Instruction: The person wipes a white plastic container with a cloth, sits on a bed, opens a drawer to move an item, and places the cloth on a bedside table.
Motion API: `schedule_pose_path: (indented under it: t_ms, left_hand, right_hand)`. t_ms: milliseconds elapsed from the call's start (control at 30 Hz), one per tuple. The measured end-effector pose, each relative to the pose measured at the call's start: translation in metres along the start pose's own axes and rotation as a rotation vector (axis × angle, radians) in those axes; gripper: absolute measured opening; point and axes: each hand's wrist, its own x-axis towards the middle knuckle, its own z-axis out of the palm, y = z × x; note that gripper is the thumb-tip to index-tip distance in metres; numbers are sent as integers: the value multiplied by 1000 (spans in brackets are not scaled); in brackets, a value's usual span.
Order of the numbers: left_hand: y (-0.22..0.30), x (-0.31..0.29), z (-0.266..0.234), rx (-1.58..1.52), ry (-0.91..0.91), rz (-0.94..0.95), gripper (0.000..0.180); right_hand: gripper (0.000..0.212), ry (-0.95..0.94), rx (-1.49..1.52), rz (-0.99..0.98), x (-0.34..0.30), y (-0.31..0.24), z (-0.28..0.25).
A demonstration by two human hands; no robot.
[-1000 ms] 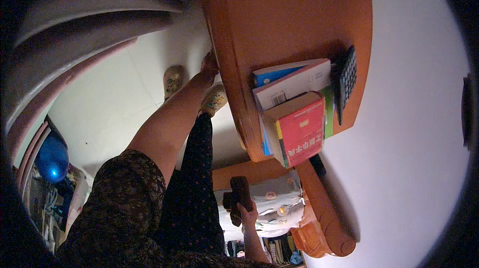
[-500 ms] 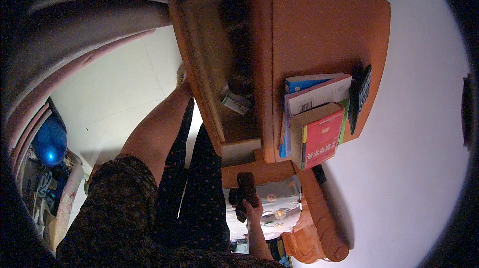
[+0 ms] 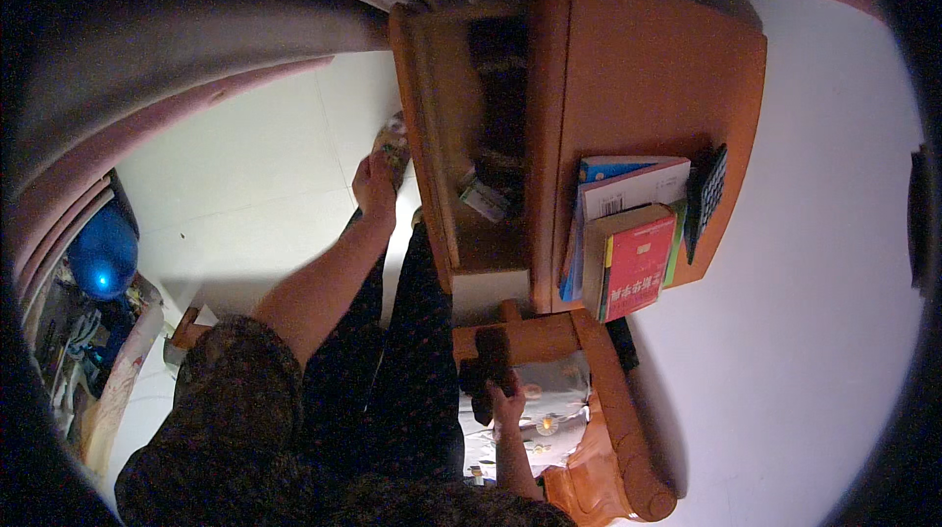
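Observation:
My left hand [image 3: 375,181] is low beside the open wooden drawer, fingers curled at a mottled, patterned object [image 3: 392,146] whose kind I cannot make out. On the other side, my right hand [image 3: 507,402] grips a dark brown, elongated object [image 3: 494,355]; a blackish piece shows beside it, and the exact kind is too dark to tell. The drawer [image 3: 432,188] stands pulled out from an orange-brown cabinet [image 3: 648,76]. Inside lie dark bulky things [image 3: 498,85] in shadow and a small pale packet [image 3: 485,199].
Books with a red-covered thick one [image 3: 638,267] and a black keypad device [image 3: 706,203] rest on the cabinet. A flowered cloth [image 3: 549,404] covers a wooden-framed piece. Grey curtain [image 3: 245,12] hangs at the far left, a blue ball-like object [image 3: 103,252] lower left.
The view has shifted, and the cabinet sits further right. My left hand, mostly hidden behind the drawer's edge before, now shows with the mottled object. My right hand still holds the dark brown object.

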Motion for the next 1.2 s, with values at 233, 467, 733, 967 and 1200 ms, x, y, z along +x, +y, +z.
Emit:
schedule_pose_path:
  t_ms: [233,467,733,967,1200]
  left_hand:
    - [97,-145,-74,30,-119,200,25]
    - [138,-217,-59,-126,-399,283,28]
    - [121,-176,52,-242,-319,311,29]
    - [95,-117,79,-182,-227,323,29]
    - [81,-80,77,-483,-167,12,14]
  right_hand:
    - [54,0,-28,-1,-7,3,-6]
    - [55,10,-21,-81,-6,0,-20]
    - [55,26,39,-16,-10,-2,-34]
    - [57,29,67,-65,-5,28,-39]
    - [57,13,24,-36,-9,11,-35]
